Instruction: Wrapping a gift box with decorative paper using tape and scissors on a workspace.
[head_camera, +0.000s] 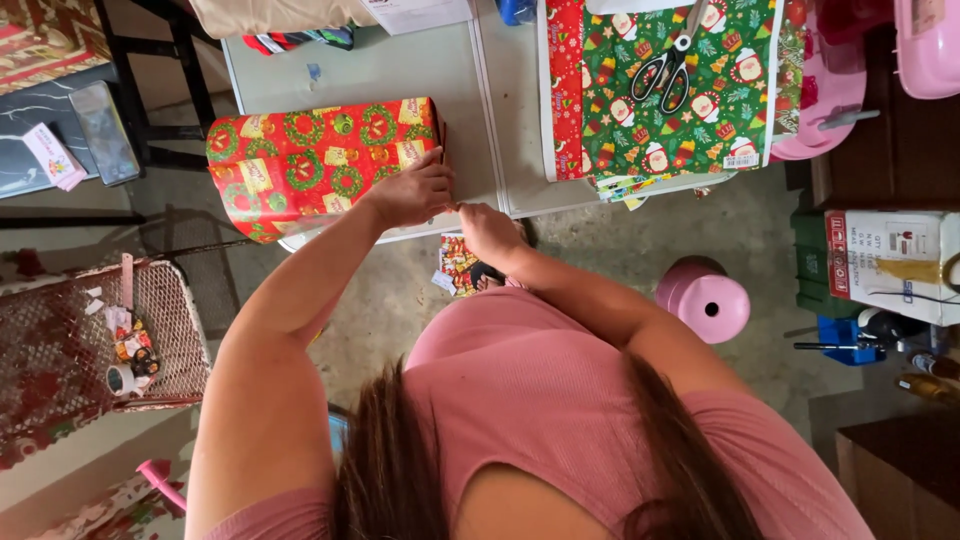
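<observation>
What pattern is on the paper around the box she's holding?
Red paper with green wreaths and yellow patches covers the wrapped box, seen in the head view.

glossy paper wraps the box; smooth matt table; metal scissors.

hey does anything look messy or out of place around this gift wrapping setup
Mostly tidy. A scrap of printed wrapping paper lies on the concrete floor below the table edge, near the hands. The red wreath-patterned wrapped box overhangs the grey table edge, steadied by the left hand.
</observation>
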